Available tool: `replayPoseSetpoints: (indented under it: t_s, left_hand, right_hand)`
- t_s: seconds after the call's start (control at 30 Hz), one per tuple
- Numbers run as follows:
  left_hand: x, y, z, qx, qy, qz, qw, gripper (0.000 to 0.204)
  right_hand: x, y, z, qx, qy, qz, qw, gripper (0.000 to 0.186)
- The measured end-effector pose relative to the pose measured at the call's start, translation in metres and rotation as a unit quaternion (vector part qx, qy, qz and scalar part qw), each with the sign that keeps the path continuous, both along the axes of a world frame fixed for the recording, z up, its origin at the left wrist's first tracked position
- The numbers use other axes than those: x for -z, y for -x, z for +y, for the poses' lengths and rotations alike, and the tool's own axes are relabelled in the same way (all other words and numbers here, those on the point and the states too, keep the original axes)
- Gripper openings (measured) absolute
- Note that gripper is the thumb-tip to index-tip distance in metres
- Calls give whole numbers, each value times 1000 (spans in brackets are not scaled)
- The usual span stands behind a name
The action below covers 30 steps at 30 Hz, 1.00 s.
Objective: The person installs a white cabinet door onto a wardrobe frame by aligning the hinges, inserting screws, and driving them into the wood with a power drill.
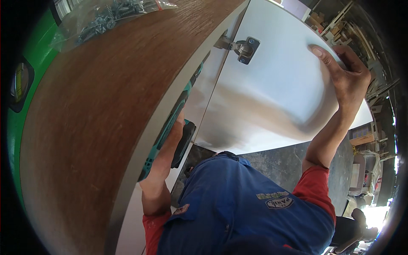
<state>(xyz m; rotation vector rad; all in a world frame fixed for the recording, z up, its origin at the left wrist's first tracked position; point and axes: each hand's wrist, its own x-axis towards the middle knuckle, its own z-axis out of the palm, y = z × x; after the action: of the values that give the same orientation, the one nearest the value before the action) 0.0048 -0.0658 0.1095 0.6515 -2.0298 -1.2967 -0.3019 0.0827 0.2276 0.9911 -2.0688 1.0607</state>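
My left hand [182,118] is inside the cabinet, mostly hidden behind the top panel's edge. It grips a teal-and-black cordless drill [173,112], whose black battery [184,143] shows beside my wrist; the drill's tip is out of sight. My right hand [350,76] holds the outer edge of a white cabinet door [267,80], thumb on its inner face and fingers behind. A metal cup hinge [245,50] is seated in the door, its arm reaching to the cabinet's side.
The brown wooden panel [93,106] fills the left, bearing a clear plastic bag of screws [110,21]. Along its far left lies a green spirit level [36,63]. Grey concrete floor [280,159] shows below the door. Timber offcuts [357,34] are piled at the right.
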Motion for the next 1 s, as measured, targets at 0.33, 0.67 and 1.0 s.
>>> replayPoseSetpoints:
  t_s: [0.33,0.67,1.0]
  left_hand:
    - [-13,2,6,-42,0,-38,998,57]
    - [-15,3,9,-61,23,-12,998,50]
    - [-15,6,9,-75,40,10,996,44]
  right_hand:
    - [-1,1,1,-1,-5,-4,1000,53]
    - [1,4,0,5,0,2,1000,54]
    - [0,8,1,-19,-11,8,1000,51]
